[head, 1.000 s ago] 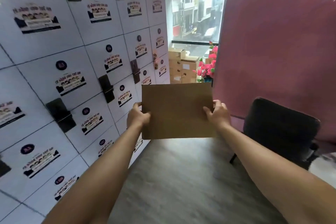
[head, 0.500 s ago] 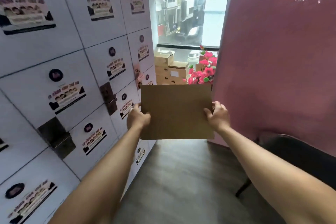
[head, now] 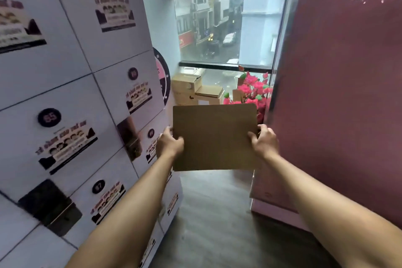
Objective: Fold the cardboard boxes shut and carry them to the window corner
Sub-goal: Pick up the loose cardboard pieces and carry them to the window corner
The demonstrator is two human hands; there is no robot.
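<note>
A brown box (head: 214, 137) is in the middle of the frame, held up in the air w/ its big flat side facing the camera. The left hand (head: 169, 143) grips its left edge, thumb curled over the front. The right hand (head: 263, 142) grips its right edge the same way, thumb on the front, fingers hidden behind. Both arms reach out from the bottom of the frame.

The window (head: 226, 26) is at the top middle, w/ a street and a white car seen through the glass. Under it, just above the held box, sits a pile of more boxes (head: 191, 89) in the corner. Some look shut, one at the top left of the pile has a flap up. Pink flowers (head: 253, 89) w/ green bits stand right of the pile, next to the window frame. The held box is near the pile but not touching it, and it hides the bottom of the flowers.

The left side of the frame is a wall of white lockers (head: 71, 98) w/ stickers and dark round number tags. A few have dark handles. A round pink and black sign (head: 162, 76) peeks out past the last locker. The right side is a big pink wall (head: 339, 93), shiny, w/ light spots near the top. The floor (head: 208, 220) at the bottom is dark grey-brown wood.
</note>
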